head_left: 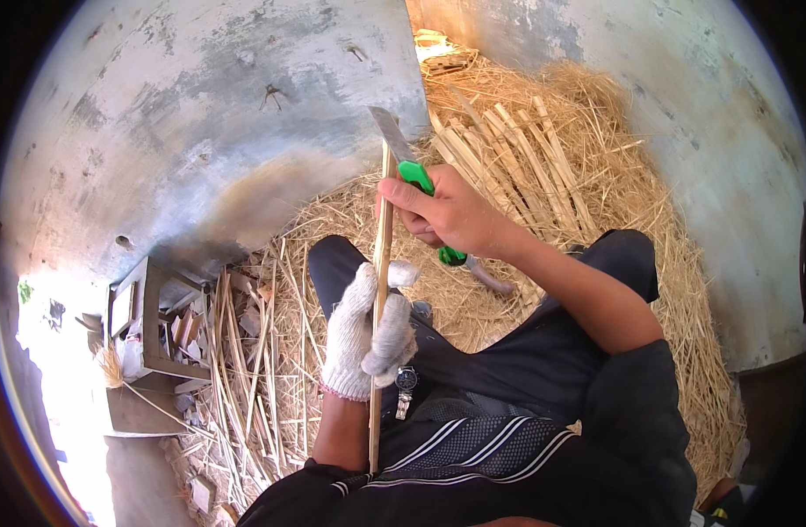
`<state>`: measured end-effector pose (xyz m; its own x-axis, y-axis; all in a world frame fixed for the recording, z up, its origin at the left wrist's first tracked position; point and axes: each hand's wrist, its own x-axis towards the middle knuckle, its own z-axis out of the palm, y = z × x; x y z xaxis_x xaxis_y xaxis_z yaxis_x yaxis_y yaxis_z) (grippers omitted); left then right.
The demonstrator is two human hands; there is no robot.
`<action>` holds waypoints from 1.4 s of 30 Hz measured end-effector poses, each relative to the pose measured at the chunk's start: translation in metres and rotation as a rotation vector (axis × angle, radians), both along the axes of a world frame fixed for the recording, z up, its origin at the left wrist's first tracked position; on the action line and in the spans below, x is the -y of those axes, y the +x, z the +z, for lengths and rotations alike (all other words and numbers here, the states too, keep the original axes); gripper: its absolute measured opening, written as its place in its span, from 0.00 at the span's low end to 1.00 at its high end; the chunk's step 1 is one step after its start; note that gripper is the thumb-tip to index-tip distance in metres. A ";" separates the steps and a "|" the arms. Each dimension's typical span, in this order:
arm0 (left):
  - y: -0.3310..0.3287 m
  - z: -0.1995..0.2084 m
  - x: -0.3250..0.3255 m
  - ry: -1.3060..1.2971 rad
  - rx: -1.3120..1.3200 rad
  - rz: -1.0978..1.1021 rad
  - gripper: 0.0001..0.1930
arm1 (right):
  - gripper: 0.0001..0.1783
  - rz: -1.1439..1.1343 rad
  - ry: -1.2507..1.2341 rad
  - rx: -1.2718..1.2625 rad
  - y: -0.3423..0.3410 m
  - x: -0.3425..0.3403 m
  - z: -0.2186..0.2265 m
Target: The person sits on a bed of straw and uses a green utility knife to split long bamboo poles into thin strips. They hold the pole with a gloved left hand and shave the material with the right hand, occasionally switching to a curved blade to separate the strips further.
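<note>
My left hand [370, 327], in a white knit glove, is closed around a long, thin split-bamboo strip [383, 237]. The strip stands nearly upright, its lower end against my dark shirt. My bare right hand [451, 211] grips a knife [416, 176] with a green and black handle. Its broad metal blade points up and left, beside the strip's top end. My right thumb lies near or against the strip; exact contact is hard to tell. A silver wristwatch [406, 379] shows beside the glove.
Shavings and straw [684, 334] cover the floor around my dark-trousered legs. A bundle of split strips [517, 162] lies ahead right. Loose thin strips [258, 369] lie at left, near a frame-like box [157, 325] with debris. Weathered walls [245, 105] rise ahead and right.
</note>
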<state>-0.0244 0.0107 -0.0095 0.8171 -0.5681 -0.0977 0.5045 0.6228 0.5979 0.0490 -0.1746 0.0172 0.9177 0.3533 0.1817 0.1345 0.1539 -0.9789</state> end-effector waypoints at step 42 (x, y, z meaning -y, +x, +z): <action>-0.019 0.023 -0.002 0.427 0.108 0.285 0.15 | 0.14 -0.561 -0.613 1.066 0.011 -0.014 -0.054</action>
